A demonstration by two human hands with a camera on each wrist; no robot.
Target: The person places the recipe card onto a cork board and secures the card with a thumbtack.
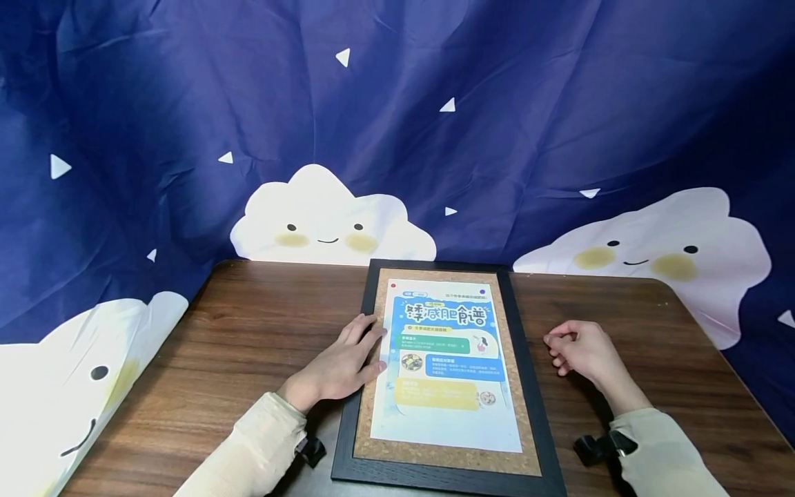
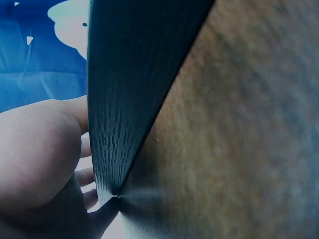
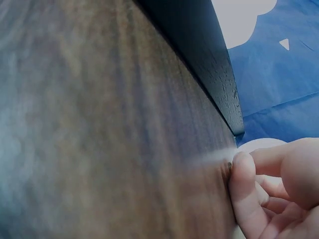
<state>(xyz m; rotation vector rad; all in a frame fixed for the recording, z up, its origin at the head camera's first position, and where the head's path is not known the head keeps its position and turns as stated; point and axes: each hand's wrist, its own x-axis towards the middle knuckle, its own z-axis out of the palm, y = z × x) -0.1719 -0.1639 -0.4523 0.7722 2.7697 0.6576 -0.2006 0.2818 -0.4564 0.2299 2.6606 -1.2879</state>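
Head view, nearest first: two pale cream sleeves (image 1: pixel 248 449) come in from the near side, each with a small black wrist device (image 1: pixel 599 449) at the cuff. Just beyond, the left hand (image 1: pixel 338 366) lies spread, palm down, fingers extended and gripping nothing; it crosses the left border of a black-framed rectangular cork board (image 1: pixel 531 386), its fingertips at the left edge of the sheet there. Opposite it, near the board's right side but apart from it, the right hand (image 1: pixel 586 355) is held with thumb and forefinger brought together and the other fingers bent; even from the right wrist view I cannot tell whether anything small sits between the tips.

Between the hands, the board lies flat, carrying a white and blue printed paper poster (image 1: pixel 453 359) with green, blue and yellow text panels and large Chinese lettering. At its far corners I see a round red pin (image 1: pixel 393 285) on the left and a round purple pin (image 1: pixel 482 291) on the right.

Under it all is a dark brown wood-grain table (image 1: pixel 248 310). Past its far edge hangs a deep blue fabric backdrop (image 1: pixel 385 124), printed with small white triangles and smiling white clouds (image 1: pixel 335 221).
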